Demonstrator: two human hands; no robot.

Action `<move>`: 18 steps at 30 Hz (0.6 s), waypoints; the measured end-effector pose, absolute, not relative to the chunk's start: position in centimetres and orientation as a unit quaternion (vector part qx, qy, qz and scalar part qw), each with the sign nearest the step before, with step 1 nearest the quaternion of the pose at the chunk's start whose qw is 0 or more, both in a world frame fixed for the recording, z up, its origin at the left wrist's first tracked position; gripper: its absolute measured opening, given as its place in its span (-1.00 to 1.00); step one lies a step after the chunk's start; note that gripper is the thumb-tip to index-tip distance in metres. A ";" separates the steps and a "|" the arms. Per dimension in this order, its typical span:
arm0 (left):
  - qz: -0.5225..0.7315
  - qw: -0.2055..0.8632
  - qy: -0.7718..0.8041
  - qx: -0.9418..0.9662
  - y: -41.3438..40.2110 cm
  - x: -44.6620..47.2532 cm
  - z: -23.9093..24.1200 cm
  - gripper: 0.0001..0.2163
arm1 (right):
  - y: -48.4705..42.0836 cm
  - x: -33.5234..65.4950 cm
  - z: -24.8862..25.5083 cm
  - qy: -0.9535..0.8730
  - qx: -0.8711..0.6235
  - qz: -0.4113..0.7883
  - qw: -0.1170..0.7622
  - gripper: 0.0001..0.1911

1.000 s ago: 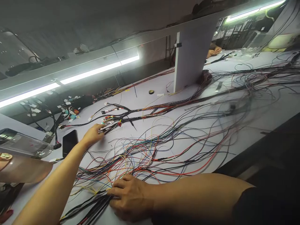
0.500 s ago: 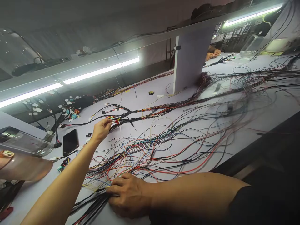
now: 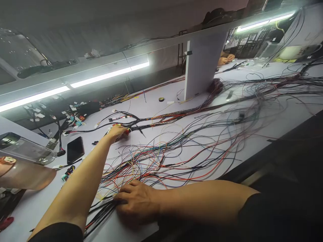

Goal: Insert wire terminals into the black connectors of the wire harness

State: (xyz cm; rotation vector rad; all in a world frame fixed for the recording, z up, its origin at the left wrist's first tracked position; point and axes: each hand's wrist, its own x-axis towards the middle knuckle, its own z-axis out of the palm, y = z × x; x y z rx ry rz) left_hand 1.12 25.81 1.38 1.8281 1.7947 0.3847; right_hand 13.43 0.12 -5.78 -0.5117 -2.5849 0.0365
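Shifted toward two o'clock since the earlier frame, the left hand is laid over the connector end of the taped harness, at nine; what its fingers hold cannot be told. Nearest, at seven, black cables are held by the right hand, fingers bent. At eight, marking on a copper-coloured lid is too small to be read. Beyond, a tape roll is seen at twelve.

The person wears black: the left sleeve is short, with a curved hem near the elbow, and the right sleeve (its lower part sinks into shadow) ends along a slanting edge. The left hand and right hand are bare.
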 end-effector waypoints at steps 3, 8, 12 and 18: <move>0.146 0.264 0.661 0.687 26.2 2.1 1.9 -0.81 | 0.2 13.4 -5.7 -0.951 -0.194 0.011 0.241 -0.79; 0.186 0.185 0.616 0.743 23.5 1.7 2.9 -0.68 | 0.1 13.4 -5.9 -0.946 -0.191 0.018 0.261 -0.75; 0.210 0.147 0.542 0.801 18.2 -0.7 1.5 -0.53 | 0.0 13.2 -6.0 -0.938 -0.205 0.009 0.280 -0.70; 0.150 0.121 0.478 0.857 11.6 -2.9 -3.9 -0.31 | 0.1 12.8 -6.3 -0.941 -0.194 0.015 0.277 -0.68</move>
